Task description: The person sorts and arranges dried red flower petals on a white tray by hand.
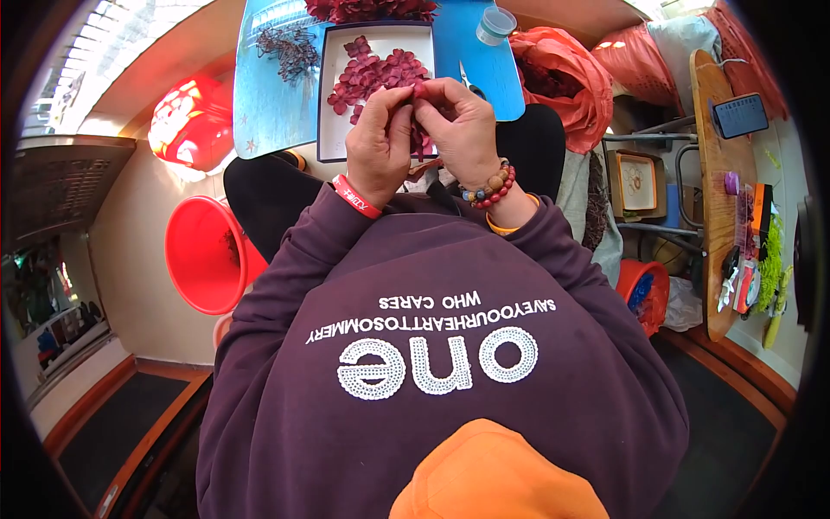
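Over one tray [327,104], two hands, petals [376,73]

red basin [203,255] | clear lidded cup [495,25] | phone [740,115] | orange bag [562,78]

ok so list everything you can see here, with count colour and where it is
shallow white tray: one, white, on the lap ahead of the hands
dark red fabric petals: many, in the tray
blue board: one, under the tray
clear plastic cup: one, on the board's far right
red plastic buckets: two, on the floor, left
orange plastic bags: at least two, right
wooden shelf: one, far right, cluttered
left hand: red wristband, pinching a petal
right hand: bead bracelet, pinching the same petal
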